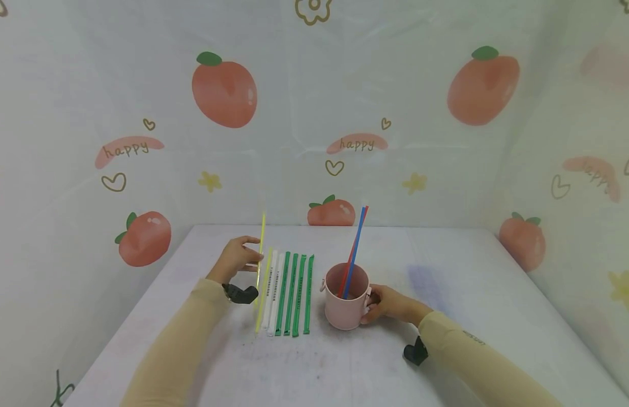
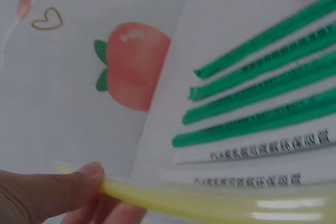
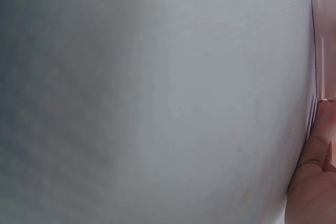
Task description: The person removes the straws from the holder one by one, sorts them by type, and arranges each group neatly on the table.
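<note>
My left hand (image 1: pixel 238 259) pinches a yellow straw (image 1: pixel 264 226) between thumb and fingers; it stands nearly upright in the head view. Up close in the left wrist view, the thumb presses near one end of that straw. Another yellow straw (image 1: pixel 265 288) lies on the table just beside it. With my right hand (image 1: pixel 393 303) I hold the right side of a small pink bucket (image 1: pixel 342 314), by its handle lug. A blue straw (image 1: pixel 358 237) and a red straw (image 1: pixel 343 285) lean inside the bucket, rising well above its rim.
Between the left hand and the bucket lie two white wrapped straws (image 1: pixel 275 288) and several green wrapped straws (image 1: pixel 299 294), side by side. They rest on a white table (image 1: pixel 314 373). A printed cloth (image 1: pixel 294 113) with fruit pictures hangs behind and at the sides.
</note>
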{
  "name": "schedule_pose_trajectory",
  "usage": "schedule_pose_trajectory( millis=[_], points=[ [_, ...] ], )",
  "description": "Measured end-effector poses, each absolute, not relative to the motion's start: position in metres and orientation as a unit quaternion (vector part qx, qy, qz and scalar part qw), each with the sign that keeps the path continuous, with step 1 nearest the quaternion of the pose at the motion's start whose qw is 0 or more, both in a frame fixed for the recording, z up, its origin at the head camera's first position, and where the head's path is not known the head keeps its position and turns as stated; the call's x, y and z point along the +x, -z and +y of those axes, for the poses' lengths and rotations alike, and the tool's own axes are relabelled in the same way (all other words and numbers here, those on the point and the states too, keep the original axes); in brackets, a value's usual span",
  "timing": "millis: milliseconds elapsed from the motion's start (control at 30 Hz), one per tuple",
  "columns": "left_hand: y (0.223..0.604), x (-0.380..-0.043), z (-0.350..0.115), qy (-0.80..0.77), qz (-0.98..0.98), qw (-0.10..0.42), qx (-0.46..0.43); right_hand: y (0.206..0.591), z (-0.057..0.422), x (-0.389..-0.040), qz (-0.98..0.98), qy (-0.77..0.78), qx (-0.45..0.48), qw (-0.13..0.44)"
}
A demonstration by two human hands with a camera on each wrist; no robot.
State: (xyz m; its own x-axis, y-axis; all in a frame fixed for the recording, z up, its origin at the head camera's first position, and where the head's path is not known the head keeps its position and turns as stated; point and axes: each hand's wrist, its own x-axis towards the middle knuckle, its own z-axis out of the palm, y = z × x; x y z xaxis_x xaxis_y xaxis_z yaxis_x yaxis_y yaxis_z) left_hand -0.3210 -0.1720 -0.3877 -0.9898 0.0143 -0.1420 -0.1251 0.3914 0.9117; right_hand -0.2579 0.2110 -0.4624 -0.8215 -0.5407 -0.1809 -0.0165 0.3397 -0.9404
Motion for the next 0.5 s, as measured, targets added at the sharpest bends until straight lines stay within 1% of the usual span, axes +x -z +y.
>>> schedule_pose_trajectory(
  millis=[300,500],
  points=[
    [0.413,-0.326,-0.179,-0.487,0.864,0.105,-0.077,0.462,0.211,-0.258,0.776,0.552,-0.186,0.241],
    [0.426,-0.329,-0.182,-0.456,0.876,0.118,-0.105,0.462,0.211,-0.258,0.781,0.547,-0.179,0.241]
  ],
)
